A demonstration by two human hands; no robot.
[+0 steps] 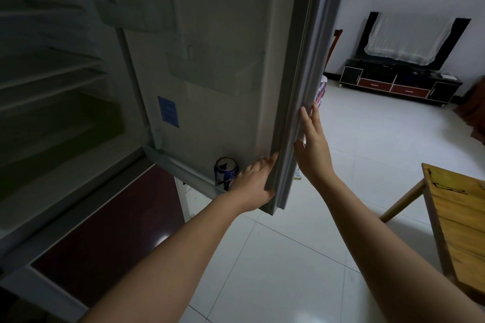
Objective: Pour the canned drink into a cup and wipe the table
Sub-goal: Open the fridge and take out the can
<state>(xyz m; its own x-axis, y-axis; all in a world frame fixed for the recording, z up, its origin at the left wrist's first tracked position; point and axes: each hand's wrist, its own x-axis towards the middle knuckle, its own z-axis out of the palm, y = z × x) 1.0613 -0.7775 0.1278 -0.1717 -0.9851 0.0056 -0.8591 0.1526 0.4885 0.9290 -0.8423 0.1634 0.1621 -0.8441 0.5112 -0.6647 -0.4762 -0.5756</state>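
Observation:
A blue canned drink [226, 172] with a silver top is upright in front of the lower edge of the open fridge door [215, 86]. My left hand [253, 182] is right beside it and appears to grip it, with the fingers hidden behind the can and the thumb lying against the door's edge. My right hand [313, 144] lies flat with straight fingers on the outer edge of the door. A wooden table [462, 220] shows its corner at the right. No cup or cloth is in view.
The fridge interior [52, 81] with bare shelves is dark at the left, above a dark red lower door [105, 223]. White tiled floor [301, 257] spreads below. A black and red TV cabinet [399, 84] stands by the far wall.

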